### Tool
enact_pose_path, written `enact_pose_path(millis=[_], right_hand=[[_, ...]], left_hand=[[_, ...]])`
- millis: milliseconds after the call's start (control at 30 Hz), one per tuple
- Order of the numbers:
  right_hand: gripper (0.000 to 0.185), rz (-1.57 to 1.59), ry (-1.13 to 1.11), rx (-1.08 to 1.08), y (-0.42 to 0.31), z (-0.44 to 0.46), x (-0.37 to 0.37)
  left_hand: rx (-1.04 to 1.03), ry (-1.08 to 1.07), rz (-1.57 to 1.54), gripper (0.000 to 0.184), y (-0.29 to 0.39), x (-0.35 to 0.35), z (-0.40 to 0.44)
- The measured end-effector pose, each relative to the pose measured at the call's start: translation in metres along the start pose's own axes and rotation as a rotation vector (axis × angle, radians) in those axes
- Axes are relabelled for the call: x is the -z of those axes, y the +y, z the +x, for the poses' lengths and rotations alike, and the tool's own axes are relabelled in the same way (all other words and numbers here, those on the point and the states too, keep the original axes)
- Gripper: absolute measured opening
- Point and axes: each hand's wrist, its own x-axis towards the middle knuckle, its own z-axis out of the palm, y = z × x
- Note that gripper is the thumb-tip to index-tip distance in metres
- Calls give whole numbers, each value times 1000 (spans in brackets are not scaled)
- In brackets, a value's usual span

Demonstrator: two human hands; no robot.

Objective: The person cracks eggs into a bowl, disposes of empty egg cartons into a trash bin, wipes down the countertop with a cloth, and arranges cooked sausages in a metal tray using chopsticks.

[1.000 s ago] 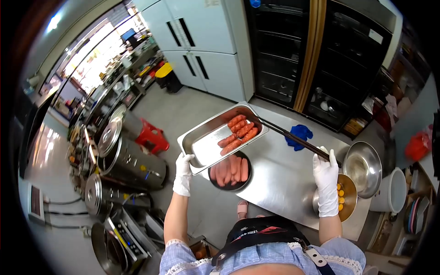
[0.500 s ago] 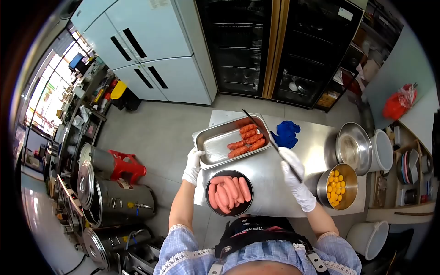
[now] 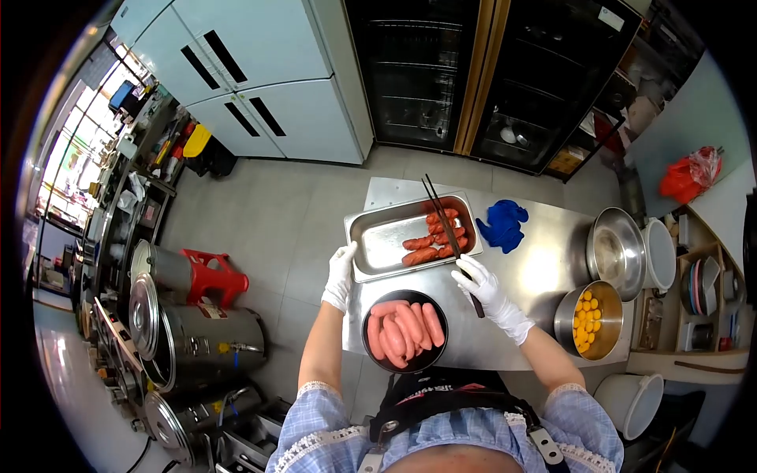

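A rectangular steel tray lies on the metal table, with several dark red scored sausages in its right half. My gloved left hand is at the tray's left end, its fingers closed on the rim. In my gloved right hand are long dark chopsticks, which reach across the red sausages to the tray's far side. Their tips are slightly apart, with no sausage between them. Just below the tray, a round black pan holds several pale pink sausages.
Right of the tray lies a crumpled blue cloth or glove. A steel bowl of yellow yolk-like balls and a larger steel bowl stand at the table's right end. A red stool and metal drums are on the left.
My right hand has moved left, swinging the chopsticks over the red sausages; their tips now show apart. My left hand stays at the tray's end. The whole view has shifted slightly.
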Motion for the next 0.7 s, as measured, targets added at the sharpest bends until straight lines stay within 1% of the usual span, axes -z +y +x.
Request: enact_pose_path(millis=[33,67,100,167,200,267,333,400,467,533,567,600,667,700], right_hand=[[43,2,-47,-11,0,-1,0],[43,4,-46,-6,1,0,-1],[41,7,-111,1,2,0,-2],[36,21,-215,4,9,-3,-12],[36,15,-207,-6,15,-7,-23],[44,72,-204,34,29,-17,-43],[40,84,-212,45,34,-17,-53],[39,61,-213,84,39,-15,-57],[42,99,-232,64,40,-14,-51],[45,21,-234,112,39,-15,-43],[47,-6,-225,85,41,-21,-35],[50,-54,-148,52,46,-27,-26],[52,-74,-62,-163,74,-34,-13],[53,-182,-31,-267,88,-34,-8]], left_hand=[[-2,5,-2,15,4,2,-7],[43,85,-14,20,8,5,-16],[89,162,-25,25,12,8,-26],[119,258,-21,27,8,26,-46],[125,283,-16,26,7,34,-59],[104,329,4,25,0,58,-83],[127,386,-23,30,-8,88,-105],[119,428,-52,35,-14,112,-128],[98,469,-46,37,-20,131,-153],[85,511,-43,36,-25,143,-176],[62,548,-17,35,-26,146,-189],[39,585,5,34,-27,149,-201],[-27,662,-5,28,-27,148,-227],[-64,700,-15,27,-30,147,-241]])
